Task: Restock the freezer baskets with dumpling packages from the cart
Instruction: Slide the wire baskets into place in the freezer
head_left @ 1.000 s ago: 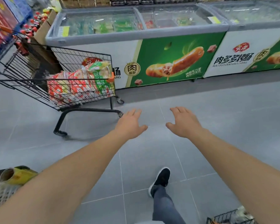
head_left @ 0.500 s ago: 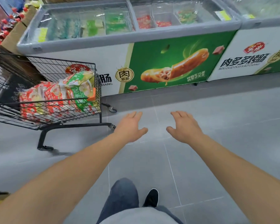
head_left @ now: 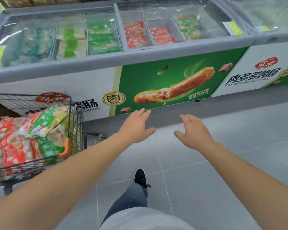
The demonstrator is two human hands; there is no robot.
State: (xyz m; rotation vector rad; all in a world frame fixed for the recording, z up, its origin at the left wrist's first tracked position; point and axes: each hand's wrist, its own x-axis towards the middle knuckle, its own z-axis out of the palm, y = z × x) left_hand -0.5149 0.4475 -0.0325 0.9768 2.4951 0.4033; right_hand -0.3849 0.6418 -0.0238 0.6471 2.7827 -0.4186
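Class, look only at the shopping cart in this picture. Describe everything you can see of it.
The shopping cart is a dark wire-mesh basket on a dark frame, standing at the left on the grey tiled floor, in front of the chest freezer. Only its front part shows; the rest is cut off by the picture's edge. It holds a heap of dumpling packages, red and green printed plastic bags lying tilted, some rising above the rim. Neither the left hand nor the right hand touches it. Its wheels are not clearly visible.

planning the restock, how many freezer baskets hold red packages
2: a red-package basket just right of the lid divider and another beside it on its right; glare may hide more.
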